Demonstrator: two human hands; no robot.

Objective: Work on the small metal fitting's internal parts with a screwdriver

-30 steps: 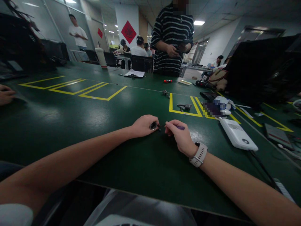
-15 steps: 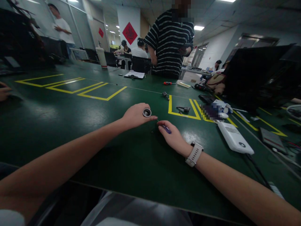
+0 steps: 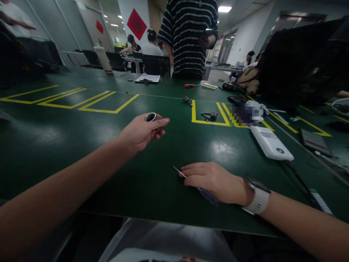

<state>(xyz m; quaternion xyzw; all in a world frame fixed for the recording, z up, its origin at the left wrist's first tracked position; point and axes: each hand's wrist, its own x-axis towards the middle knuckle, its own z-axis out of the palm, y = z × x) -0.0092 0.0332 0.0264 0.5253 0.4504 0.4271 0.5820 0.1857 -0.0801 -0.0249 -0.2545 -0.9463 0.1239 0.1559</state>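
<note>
My left hand [image 3: 141, 131] is raised a little above the green table [image 3: 81, 138] and pinches a small metal ring-shaped part [image 3: 150, 117] between thumb and fingers. My right hand [image 3: 212, 181] rests on the table nearer to me, fingers curled over a thin screwdriver [image 3: 203, 193] with a purple handle. Its metal tip sticks out to the left of my fingers. A white watch sits on my right wrist.
A white flat device [image 3: 270, 142] with a cable lies to the right. Small tools [image 3: 211, 115] lie inside a yellow-taped box; a red-handled screwdriver [image 3: 189, 86] lies farther back. A person in a striped shirt [image 3: 188, 36] stands at the far edge. Dark bags fill the right side.
My left hand has lifted the metal ring and drawn it left. My right hand has pulled back toward me with the screwdriver and lies flat on the table.
</note>
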